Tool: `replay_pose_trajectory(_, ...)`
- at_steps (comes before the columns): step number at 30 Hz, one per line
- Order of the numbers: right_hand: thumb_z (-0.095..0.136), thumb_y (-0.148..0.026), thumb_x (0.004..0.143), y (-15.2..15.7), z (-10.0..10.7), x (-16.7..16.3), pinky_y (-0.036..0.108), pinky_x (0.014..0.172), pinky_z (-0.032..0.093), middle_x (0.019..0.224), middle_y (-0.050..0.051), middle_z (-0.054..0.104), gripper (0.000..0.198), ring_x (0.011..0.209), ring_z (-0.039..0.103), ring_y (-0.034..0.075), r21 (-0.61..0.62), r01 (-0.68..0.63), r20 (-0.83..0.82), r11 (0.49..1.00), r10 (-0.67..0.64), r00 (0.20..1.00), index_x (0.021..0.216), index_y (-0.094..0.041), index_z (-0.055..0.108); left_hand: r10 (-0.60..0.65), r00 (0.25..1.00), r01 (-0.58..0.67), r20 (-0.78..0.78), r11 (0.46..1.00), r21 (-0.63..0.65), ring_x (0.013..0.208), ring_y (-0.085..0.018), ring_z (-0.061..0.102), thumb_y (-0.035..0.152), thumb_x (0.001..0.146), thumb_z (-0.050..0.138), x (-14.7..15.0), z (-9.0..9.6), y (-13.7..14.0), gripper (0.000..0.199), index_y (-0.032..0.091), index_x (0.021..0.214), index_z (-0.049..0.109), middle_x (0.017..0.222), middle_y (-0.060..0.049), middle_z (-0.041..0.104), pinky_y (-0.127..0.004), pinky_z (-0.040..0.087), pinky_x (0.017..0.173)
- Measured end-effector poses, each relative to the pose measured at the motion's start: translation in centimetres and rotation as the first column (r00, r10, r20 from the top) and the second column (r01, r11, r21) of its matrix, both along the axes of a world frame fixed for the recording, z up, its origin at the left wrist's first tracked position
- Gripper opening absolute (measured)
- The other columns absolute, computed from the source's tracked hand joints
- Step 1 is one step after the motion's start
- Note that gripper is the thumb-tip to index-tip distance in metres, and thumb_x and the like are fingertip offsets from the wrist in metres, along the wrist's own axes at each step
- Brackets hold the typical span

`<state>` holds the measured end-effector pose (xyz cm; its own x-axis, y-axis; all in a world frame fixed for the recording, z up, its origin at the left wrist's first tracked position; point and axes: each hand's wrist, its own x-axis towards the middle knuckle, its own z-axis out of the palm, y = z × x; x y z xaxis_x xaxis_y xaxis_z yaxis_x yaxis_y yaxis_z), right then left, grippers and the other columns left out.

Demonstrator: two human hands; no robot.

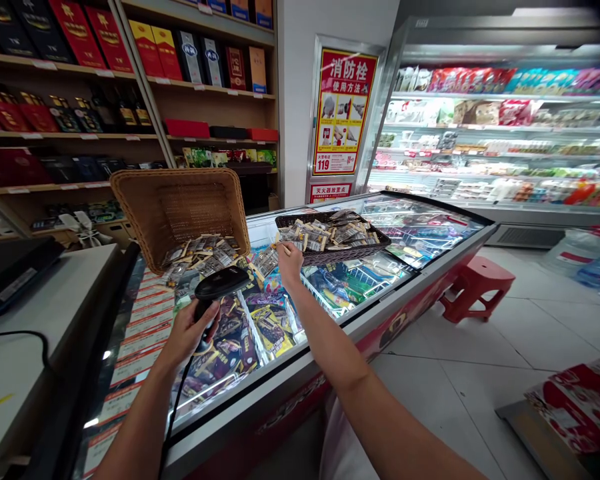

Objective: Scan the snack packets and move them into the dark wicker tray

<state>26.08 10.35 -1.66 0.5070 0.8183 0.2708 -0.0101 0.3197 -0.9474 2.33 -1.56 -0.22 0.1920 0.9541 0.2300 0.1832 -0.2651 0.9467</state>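
My left hand (193, 331) is wrapped round the handle of a black barcode scanner (221, 283), its cord hanging down past my forearm. At the left edge of a dark woven tray (347, 252), my right hand (290, 260) has its fingers pinched together by small snack packets (313, 235); whether a packet is between them I cannot make out. A tan wicker basket (180, 200) lies tipped on its side, with more packets (207, 255) at its mouth. Both containers rest on the glass top of a chest freezer (330, 320).
Ice-cream packs (273, 327) show through the freezer glass. A counter (35, 320) with a black device (15, 273) stands on the left. To the right are a red stool (480, 287), water bottles (575, 257) and a red carton (580, 407). Shelves (215, 93) of boxes stand behind.
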Motion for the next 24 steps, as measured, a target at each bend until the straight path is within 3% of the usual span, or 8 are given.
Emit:
replay_pose_trajectory(12, 0.061, -0.045, 0.09, 0.6, -0.2, -0.2, 0.024, 0.054, 0.034, 0.065, -0.001, 0.054, 0.027, 0.06, 0.047, 0.014, -0.018, 0.039, 0.018, 0.999, -0.038, 0.999, 0.084, -0.019, 0.069, 0.019, 1.0, -0.017, 0.022, 0.999, -0.049, 0.039, -0.011, 0.045, 0.067, 0.077, 0.075, 0.3, -0.1, 0.1, 0.053, 0.017, 0.071, 0.059, 0.053, -0.001, 0.054, -0.023, 0.035, 0.04)
replay_pose_trajectory(16, 0.061, -0.041, 0.091, 1.4, 1.3, 1.2, 0.025, 0.051, 0.045, 0.062, -0.002, 0.055, 0.024, 0.05, 0.051, 0.013, -0.074, -0.015, -0.25, 0.997, -0.004, 0.968, 0.09, -0.018, 0.069, 0.11, 0.991, -0.105, 0.071, 0.992, -0.075, 0.041, -0.009, 0.044, 0.066, 0.076, 0.077, 0.4, 0.3, 0.2, 0.052, 0.017, 0.074, 0.059, 0.058, 0.0, 0.055, -0.021, 0.033, 0.039)
replay_pose_trajectory(19, 0.06, -0.026, 0.091, 2.3, 3.9, 3.9, 0.026, 0.061, 0.057, 0.071, 0.0, 0.064, 0.01, 0.055, 0.06, 0.012, -0.03, 0.039, -0.516, 0.999, -0.049, 0.855, 0.088, -0.017, 0.063, 0.151, 0.985, -0.145, 0.083, 0.986, -0.079, 0.043, -0.009, 0.045, 0.062, 0.075, 0.079, -0.3, 2.0, 1.1, 0.05, 0.017, 0.077, 0.059, 0.063, 0.0, 0.058, -0.021, 0.034, 0.04)
replay_pose_trajectory(22, 0.057, -0.015, 0.086, 3.3, 6.1, 6.2, 0.024, 0.073, 0.06, 0.073, -0.001, 0.063, 0.005, 0.066, 0.064, 0.01, 0.059, 0.141, -0.626, 0.988, -0.073, 0.777, 0.082, -0.018, 0.057, 0.136, 0.988, -0.133, 0.071, 0.99, -0.036, 0.043, -0.009, 0.046, 0.063, 0.073, 0.08, -1.6, 4.4, 2.6, 0.051, 0.017, 0.075, 0.057, 0.061, 0.0, 0.056, -0.022, 0.035, 0.039)
replay_pose_trajectory(24, 0.057, -0.011, 0.082, 4.0, 6.5, 6.1, 0.022, 0.078, 0.059, 0.071, -0.002, 0.059, 0.009, 0.07, 0.064, 0.009, 0.071, 0.151, -0.643, 0.986, -0.071, 0.763, 0.078, -0.019, 0.054, 0.139, 0.987, -0.139, 0.082, 0.99, -0.003, 0.041, -0.009, 0.045, 0.065, 0.066, 0.084, -2.7, 5.5, 3.7, 0.055, 0.018, 0.073, 0.055, 0.058, 0.001, 0.055, -0.022, 0.034, 0.037)
